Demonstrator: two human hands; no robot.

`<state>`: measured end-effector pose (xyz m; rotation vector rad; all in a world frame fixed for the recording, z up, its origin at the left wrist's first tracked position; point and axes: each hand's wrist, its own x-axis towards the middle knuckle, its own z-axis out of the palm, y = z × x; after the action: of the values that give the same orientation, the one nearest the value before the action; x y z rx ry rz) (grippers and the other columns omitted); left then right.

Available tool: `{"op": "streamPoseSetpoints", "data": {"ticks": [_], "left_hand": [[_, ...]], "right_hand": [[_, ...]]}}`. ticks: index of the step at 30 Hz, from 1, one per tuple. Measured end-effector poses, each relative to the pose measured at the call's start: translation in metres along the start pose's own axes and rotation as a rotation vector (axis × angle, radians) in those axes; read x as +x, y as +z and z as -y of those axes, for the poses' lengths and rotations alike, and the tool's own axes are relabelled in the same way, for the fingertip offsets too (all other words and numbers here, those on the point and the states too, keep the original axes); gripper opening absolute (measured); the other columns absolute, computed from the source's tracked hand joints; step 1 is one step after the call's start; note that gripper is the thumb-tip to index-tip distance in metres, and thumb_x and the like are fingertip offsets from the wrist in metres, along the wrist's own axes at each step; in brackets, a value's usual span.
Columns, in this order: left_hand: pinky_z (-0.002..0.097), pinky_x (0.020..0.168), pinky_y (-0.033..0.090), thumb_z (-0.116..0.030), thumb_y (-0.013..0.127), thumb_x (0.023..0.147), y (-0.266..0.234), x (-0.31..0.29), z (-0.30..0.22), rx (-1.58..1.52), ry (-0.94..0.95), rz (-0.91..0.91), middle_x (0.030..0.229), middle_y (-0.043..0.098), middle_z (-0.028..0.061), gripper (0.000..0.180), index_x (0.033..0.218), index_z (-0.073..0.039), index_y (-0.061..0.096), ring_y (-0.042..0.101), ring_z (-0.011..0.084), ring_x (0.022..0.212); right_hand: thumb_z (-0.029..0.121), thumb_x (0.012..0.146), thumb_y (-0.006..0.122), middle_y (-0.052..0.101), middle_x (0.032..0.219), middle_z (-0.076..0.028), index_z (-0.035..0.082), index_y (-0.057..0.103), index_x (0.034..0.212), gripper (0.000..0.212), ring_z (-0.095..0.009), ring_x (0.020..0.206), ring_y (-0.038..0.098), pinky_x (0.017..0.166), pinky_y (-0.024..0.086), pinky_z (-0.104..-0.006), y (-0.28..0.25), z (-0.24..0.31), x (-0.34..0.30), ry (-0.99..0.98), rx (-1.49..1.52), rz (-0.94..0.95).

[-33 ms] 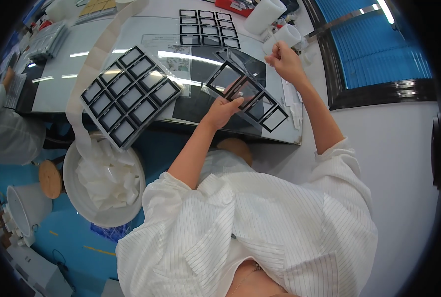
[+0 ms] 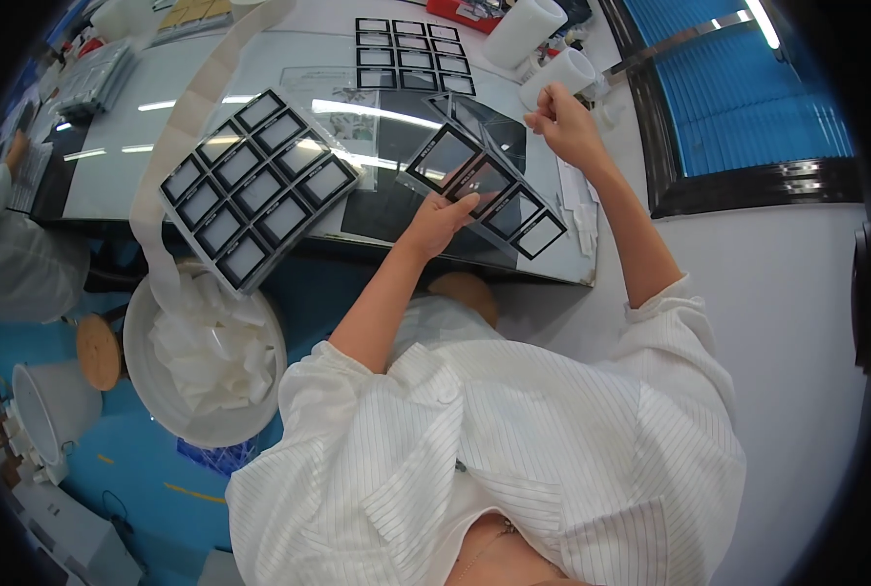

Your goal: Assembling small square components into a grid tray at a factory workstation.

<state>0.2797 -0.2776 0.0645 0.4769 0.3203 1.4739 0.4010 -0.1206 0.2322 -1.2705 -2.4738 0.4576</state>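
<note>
My left hand [image 2: 440, 223] grips the near edge of a clear sheet [image 2: 442, 154] printed with a row of black-framed windows, thumb on top. The sheet is held tilted above the dark area of the glass-topped table, and a folded or second clear part stands up behind its far corner. Up and to the right, my right hand [image 2: 564, 122] is closed near a white roll [image 2: 559, 76], apart from the sheet; whatever its fingers may hold is hidden. Left of my left hand, a stack of similar black-framed sheets [image 2: 259, 186] overhangs the table's front edge.
Another black-framed sheet [image 2: 413, 57] lies at the back of the table [image 2: 308, 59]. A pale strip [image 2: 186, 117] trails down into a white bin [image 2: 274, 391] of crumpled film. A window with a black frame [image 2: 670, 186] is at right. Another person's sleeve [image 2: 20, 254] shows at far left.
The held sheet and my left hand have shifted very slightly up and left. My right hand stays nearly in place, still closed.
</note>
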Motion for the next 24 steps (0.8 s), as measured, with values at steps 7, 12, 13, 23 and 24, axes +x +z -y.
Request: {"op": "streamPoseSetpoints", "data": {"ticks": [7,12,13,23,24], "left_hand": [[0.0266,0.084,0.052,-0.012,0.054,0.097,-0.027,-0.046,0.021,0.037,-0.148,-0.189,0.132,0.055,0.0149,0.042,0.136,-0.002,0.045,0.059,0.0234,0.114],[0.0234,0.078,0.049,-0.015,0.054,0.098,-0.045,-0.075,0.024,0.046,-0.335,-0.246,0.131,0.056,0.0136,0.041,0.136,-0.003,0.046,0.060,0.0212,0.112],[0.0234,0.078,0.049,-0.015,0.054,0.098,-0.045,-0.077,0.025,0.050,-0.340,-0.246,0.131,0.056,0.0136,0.041,0.136,-0.003,0.046,0.060,0.0212,0.112],[0.0328,0.093,0.052,-0.028,0.049,0.100,0.017,-0.027,0.002,0.124,-0.158,-0.179,0.115,0.062,0.0110,0.038,0.126,0.000,0.053,0.064,0.0202,0.101],[0.0328,0.093,0.052,-0.028,0.049,0.100,0.014,-0.029,0.009,0.125,-0.155,-0.174,0.115,0.062,0.0110,0.038,0.126,0.000,0.053,0.064,0.0202,0.101]], "right_hand": [[0.006,0.086,0.061,0.061,0.074,-0.011,0.005,0.057,0.106,0.020,-0.022,0.069,0.062,0.065,0.048,-0.0335,-0.012,-0.006,0.000,-0.090,-0.238,-0.157],[0.006,0.087,0.057,0.065,0.080,-0.013,0.003,0.062,0.099,0.014,-0.024,0.073,0.063,0.068,0.049,-0.0351,-0.002,0.000,-0.006,-0.034,-0.244,0.081],[0.006,0.087,0.055,0.065,0.081,-0.013,0.002,0.062,0.096,0.012,-0.025,0.074,0.063,0.069,0.049,-0.0351,0.001,-0.002,-0.007,-0.003,-0.232,0.105],[0.009,0.092,0.047,0.063,0.087,-0.014,0.007,0.056,0.099,0.012,-0.033,0.081,0.064,0.066,0.051,-0.0419,-0.027,0.076,-0.016,-0.407,-0.542,-0.278],[0.010,0.091,0.047,0.062,0.085,-0.015,0.006,0.054,0.098,0.011,-0.036,0.081,0.063,0.067,0.050,-0.0447,-0.013,0.071,-0.025,-0.409,-0.493,-0.165]]}}
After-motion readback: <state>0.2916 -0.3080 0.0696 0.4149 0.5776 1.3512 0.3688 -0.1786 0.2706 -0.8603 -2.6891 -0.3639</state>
